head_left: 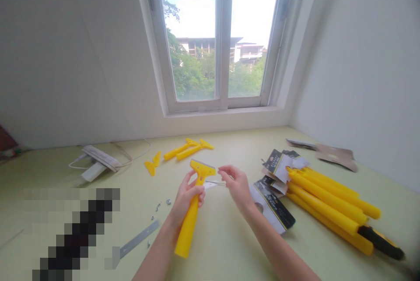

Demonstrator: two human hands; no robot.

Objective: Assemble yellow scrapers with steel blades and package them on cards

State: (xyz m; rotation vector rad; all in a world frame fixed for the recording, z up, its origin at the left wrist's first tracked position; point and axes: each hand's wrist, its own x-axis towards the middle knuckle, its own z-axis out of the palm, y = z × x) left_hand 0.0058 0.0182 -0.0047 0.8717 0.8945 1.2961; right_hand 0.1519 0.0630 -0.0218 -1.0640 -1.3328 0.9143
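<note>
My left hand (188, 193) is closed around the neck of a yellow scraper (187, 233), its wide head up and its handle hanging toward me. A thin metal edge runs along the top of that head. Just right of the head, my right hand (236, 182) has thumb and forefinger pinched together; whatever they hold is too small to make out. A thin metal rod (215, 182) shows beside the lower fingers of this hand, and I cannot tell whether they grip it. Behind the rod, a pale flat piece lies on the table.
Several small screws and nuts (168, 201) and a flat metal blade (139, 238) lie at left. Farther back are two yellow scrapers (193, 149), small yellow pieces (150, 167) and a power strip (101, 157). Packaged yellow scrapers (328, 198) and cards (275, 206) are piled at right.
</note>
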